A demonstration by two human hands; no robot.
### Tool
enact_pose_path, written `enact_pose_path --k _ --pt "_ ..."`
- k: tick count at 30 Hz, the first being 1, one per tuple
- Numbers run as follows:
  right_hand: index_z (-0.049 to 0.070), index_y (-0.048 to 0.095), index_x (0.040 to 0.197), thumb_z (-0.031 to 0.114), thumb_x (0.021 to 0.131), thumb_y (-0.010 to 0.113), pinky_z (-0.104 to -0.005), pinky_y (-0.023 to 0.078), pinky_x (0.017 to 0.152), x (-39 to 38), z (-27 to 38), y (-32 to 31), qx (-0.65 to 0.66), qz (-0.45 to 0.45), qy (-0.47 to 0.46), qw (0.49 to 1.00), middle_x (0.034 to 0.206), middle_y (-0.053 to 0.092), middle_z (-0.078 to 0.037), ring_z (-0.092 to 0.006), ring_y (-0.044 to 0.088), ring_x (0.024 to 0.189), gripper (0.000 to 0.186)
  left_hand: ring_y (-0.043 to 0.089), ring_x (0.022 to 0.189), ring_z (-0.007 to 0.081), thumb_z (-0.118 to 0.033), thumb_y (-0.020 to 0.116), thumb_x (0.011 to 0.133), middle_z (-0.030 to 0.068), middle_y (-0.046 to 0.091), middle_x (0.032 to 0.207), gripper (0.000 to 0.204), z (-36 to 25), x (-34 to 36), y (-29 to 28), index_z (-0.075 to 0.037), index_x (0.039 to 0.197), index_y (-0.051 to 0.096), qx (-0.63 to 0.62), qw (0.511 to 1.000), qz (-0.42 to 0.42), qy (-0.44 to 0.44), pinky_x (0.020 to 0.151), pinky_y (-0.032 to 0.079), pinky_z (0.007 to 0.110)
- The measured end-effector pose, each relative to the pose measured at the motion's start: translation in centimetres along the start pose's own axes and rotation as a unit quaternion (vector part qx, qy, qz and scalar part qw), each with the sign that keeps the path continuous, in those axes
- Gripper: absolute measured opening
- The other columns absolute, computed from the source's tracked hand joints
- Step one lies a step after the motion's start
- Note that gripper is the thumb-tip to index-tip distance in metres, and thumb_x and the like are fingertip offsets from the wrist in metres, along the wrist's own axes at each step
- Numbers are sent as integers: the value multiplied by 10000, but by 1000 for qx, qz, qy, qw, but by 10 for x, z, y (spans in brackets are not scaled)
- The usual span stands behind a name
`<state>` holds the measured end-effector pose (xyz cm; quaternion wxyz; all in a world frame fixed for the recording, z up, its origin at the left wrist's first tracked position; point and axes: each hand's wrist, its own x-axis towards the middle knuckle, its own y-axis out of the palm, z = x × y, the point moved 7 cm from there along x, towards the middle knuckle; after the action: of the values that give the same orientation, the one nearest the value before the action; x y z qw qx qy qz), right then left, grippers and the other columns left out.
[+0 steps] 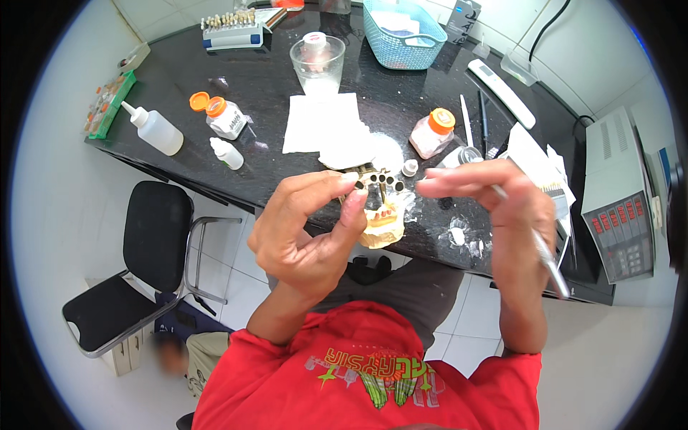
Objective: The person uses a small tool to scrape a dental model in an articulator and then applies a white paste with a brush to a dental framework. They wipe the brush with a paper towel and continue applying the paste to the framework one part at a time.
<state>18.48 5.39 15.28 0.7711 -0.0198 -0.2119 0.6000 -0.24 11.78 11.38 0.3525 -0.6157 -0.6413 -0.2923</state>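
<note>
My left hand [301, 229] pinches a small dark-centred piece [358, 184] at fingertip level, beside a row of similar dark-centred pieces [390, 180]; whether these are joined is unclear. Just right of those fingertips, a yellow dental model [381, 233] with reddish teeth stands in a brass-coloured frame [383, 193]. My right hand [509, 201] holds a slim silver-white instrument [548, 265], its fingers reaching leftward toward the model. A small white bottle [410, 168] and white powder smears [459, 235] are near the right hand.
Around sit paper towels [320, 115], bottles [158, 132], a glass [317, 72], an orange-lidded jar [432, 132], a blue basket [405, 46] and a control unit [620, 201] on the dark counter [251, 64]. A black chair [150, 236] and part of another person [204, 362] appear lower left.
</note>
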Motion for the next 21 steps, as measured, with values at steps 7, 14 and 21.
enact_pose_path --k 7,14,21 --pt "-14 569 1109 374 944 594 -218 453 627 1 20 -95 -88 -221 -31 971 820 558 -31 -73 516 678 422 689 782 225 77 747 695 134 694 832 194 -6 -7 6 21 867 677 -39 997 58 -24 727 547 320" --pt "-25 660 1066 232 915 654 -260 538 762 55 -68 -129 -130 -108 22 985 904 672 -83 -117 641 798 297 695 871 231 -49 805 718 83 683 907 251 -56 -32 11 -46 927 665 -73 963 249 80 836 558 382" --pt "-37 469 1234 104 817 723 -276 558 617 97 -133 -110 -348 19 204 915 747 637 -78 -149 668 655 509 710 834 224 2 797 705 92 684 896 249 -47 -62 43 3 922 674 -140 953 267 42 652 600 273"
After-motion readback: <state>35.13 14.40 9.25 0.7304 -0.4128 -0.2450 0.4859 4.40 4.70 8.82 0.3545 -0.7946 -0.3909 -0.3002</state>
